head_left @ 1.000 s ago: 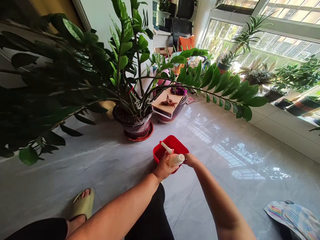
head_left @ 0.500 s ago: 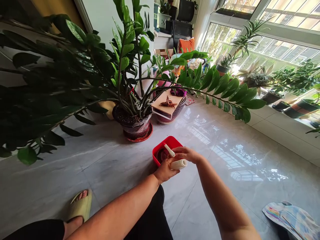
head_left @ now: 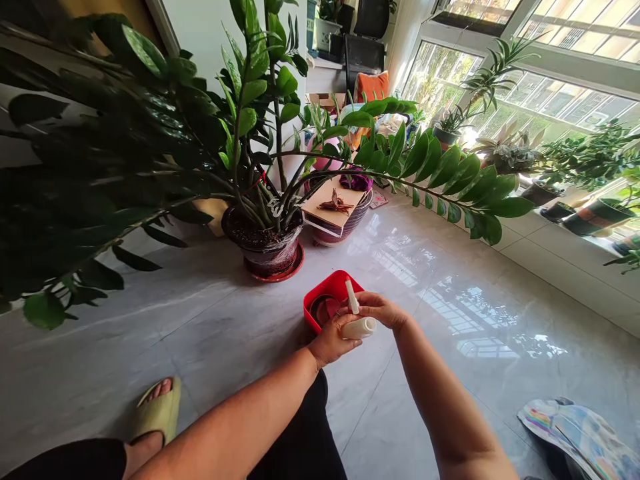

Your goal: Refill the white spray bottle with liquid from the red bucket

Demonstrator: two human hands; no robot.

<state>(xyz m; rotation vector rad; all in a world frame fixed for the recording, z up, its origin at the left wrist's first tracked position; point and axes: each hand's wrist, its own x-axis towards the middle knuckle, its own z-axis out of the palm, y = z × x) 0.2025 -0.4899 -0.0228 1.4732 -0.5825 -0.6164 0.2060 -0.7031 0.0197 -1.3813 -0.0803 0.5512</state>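
Observation:
My left hand [head_left: 330, 341] is wrapped around a small white bottle [head_left: 359, 327], its round end toward me and to the right. Close against it, my right hand [head_left: 381, 309] pinches a slim white piece with a reddish tip [head_left: 353, 297], which points up and away from me. Whether this piece is joined to the bottle cannot be made out; fingers cover its lower end. Both hands are over the near right side of a red plastic tub [head_left: 313, 298] on the floor. Inside the tub lies a dark round thing with a reddish part, partly hidden by my hands.
Beyond the tub, a large leafy plant in a glazed pot [head_left: 270, 252] stands on a red saucer. Beside it, a board [head_left: 325, 212] with dried leaves rests on another pot. Potted plants line the window ledge at right. A patterned rounded object [head_left: 583, 433] is at lower right.
The slim white piece has swung from pointing up-left to nearly upright, shifting right with my right fingers. My left hand still holds the bottle in about the same place.

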